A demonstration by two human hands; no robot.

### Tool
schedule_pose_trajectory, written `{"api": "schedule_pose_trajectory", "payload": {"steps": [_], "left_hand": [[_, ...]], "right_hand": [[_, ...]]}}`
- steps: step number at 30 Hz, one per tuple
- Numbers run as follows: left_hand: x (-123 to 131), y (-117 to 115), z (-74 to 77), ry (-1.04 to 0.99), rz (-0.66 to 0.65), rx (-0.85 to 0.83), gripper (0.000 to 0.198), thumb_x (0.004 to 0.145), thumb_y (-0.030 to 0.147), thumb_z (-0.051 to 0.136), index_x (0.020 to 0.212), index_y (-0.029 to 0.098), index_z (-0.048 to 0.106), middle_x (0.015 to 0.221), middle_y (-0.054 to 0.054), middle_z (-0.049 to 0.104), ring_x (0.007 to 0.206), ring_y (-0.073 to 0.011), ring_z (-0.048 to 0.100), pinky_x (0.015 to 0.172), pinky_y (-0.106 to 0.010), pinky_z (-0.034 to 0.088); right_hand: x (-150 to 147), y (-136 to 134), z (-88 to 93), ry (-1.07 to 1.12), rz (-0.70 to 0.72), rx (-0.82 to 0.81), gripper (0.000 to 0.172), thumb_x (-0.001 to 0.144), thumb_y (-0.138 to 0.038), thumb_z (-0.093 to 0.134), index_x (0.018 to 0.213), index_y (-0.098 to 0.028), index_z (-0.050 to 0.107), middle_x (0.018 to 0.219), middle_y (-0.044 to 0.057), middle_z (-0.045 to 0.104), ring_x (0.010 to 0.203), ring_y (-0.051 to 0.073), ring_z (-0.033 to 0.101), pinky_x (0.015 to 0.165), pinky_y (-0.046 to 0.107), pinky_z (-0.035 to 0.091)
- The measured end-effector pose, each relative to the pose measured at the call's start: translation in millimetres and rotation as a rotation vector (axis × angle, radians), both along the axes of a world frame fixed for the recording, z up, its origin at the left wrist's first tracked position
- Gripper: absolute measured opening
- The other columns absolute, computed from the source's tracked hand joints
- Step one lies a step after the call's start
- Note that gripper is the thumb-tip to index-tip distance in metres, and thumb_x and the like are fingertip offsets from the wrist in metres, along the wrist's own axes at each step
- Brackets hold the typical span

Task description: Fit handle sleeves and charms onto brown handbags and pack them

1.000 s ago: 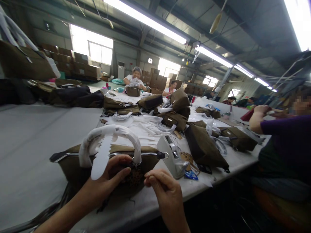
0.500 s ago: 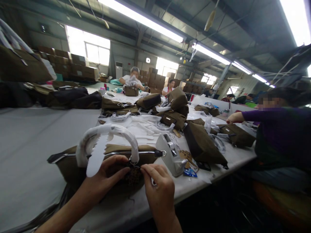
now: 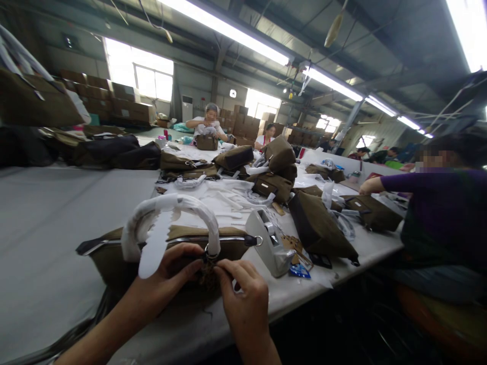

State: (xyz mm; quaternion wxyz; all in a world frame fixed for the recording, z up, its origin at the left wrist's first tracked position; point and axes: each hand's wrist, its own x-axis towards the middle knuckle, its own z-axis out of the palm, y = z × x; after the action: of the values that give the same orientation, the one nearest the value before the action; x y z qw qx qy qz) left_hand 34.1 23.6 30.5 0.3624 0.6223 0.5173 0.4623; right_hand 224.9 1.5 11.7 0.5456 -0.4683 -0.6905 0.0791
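Note:
An olive-brown handbag with a silver zip stands on the table in front of me. Clear plastic wraps its arched handle, and a white serrated strip hangs from it. At the metal ring at the handle's foot dangles a small brown patterned tag, dark and partly covered by fingers. My left hand pinches at the tag's top from the left. From the right, my right hand closes thumb and forefinger on the same tag, close to the left fingertips. Whatever fine cord lies between them is hidden.
Right of the bag stands a grey tape dispenser, with brown tags and a blue packet beside it. More handbags lie across the table. A co-worker in a purple sleeve reaches in at right.
My right hand has moved slightly left, its fingertips now closer to my left hand's at the ring. The brown tag has shifted between them. The bag stays in place.

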Motion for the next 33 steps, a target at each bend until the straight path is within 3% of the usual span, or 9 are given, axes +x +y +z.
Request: {"api": "schedule_pose_trajectory", "payload": {"steps": [7,14,23,28,33], "left_hand": [[-1,1,-1.9,0.011,-0.014,0.008,0.039,0.081,0.059,0.074,0.103,0.027,0.078,0.110,-0.006,0.078,0.108,-0.0321,0.071,0.102,-0.047,0.057],[0,0,3.1,-0.019,-0.032,-0.009,0.040,0.080,0.057,0.075,0.102,0.025,0.076,0.107,-0.007,0.078,0.104,-0.0315,0.072,0.096,-0.045,0.060],[-1,1,-2.6,-0.005,-0.027,0.014,0.037,0.081,0.056,0.074,0.103,0.026,0.076,0.108,-0.006,0.078,0.106,-0.0322,0.070,0.105,-0.049,0.053],[-3,1,-7.6,-0.034,-0.060,0.004,0.037,0.084,0.053,0.073,0.108,0.025,0.074,0.111,-0.007,0.077,0.106,-0.0313,0.071,0.096,-0.046,0.059],[-2,0,-5.2,-0.069,-0.072,-0.003,0.036,0.083,0.053,0.075,0.105,0.024,0.075,0.105,-0.006,0.078,0.100,-0.0297,0.074,0.087,-0.041,0.063]], "right_hand": [[6,2,-2.8,0.056,0.022,-0.041,0.015,0.094,-0.012,0.067,0.097,-0.023,0.077,0.089,0.001,0.075,0.082,0.016,0.071,0.076,0.022,0.051],[10,4,-1.3,0.055,0.042,-0.054,0.015,0.095,-0.012,0.068,0.097,-0.023,0.078,0.089,0.001,0.074,0.083,0.016,0.070,0.078,0.023,0.052],[-3,2,-3.0,0.076,0.003,-0.031,0.018,0.090,-0.010,0.072,0.094,-0.025,0.080,0.091,0.002,0.074,0.086,0.018,0.069,0.080,0.026,0.054],[-11,-3,-4.7,0.100,-0.002,-0.021,0.017,0.088,-0.010,0.073,0.092,-0.025,0.080,0.079,0.000,0.070,0.075,0.016,0.066,0.071,0.024,0.052],[-14,-4,-5.5,0.101,-0.009,-0.025,0.014,0.093,-0.015,0.069,0.094,-0.024,0.079,0.080,0.001,0.071,0.074,0.015,0.067,0.069,0.024,0.050]]}}
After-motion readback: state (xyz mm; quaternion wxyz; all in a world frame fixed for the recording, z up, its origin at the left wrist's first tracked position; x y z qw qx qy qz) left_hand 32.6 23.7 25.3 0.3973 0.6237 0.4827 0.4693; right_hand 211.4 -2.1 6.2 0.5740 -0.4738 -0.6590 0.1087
